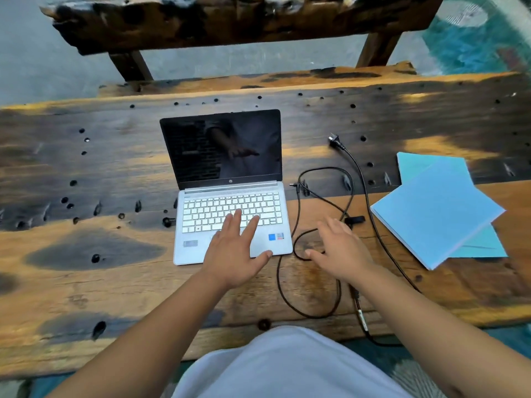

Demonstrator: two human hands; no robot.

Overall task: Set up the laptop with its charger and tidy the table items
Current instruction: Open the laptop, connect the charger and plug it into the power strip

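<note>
A silver laptop (230,193) stands open on the wooden table (86,282), its screen dark. My left hand (234,251) lies flat over the touchpad, fingers spread and reaching the lower keys, holding nothing. Right of the laptop runs a loose black charger cable (298,214); its small barrel tip (293,185) lies close to the laptop's right side, not plugged in. The wall plug (335,141) rests further back. My right hand (340,249) hovers open above the cable's loops. Two light blue books (436,214) lie crossed on each other at the right.
A rough dark wooden bench (230,24) stands behind the table. The cable trails off the table's near edge (370,337) by my right forearm. The tabletop has many small holes and dark patches. My white-clad lap sits below the near edge.
</note>
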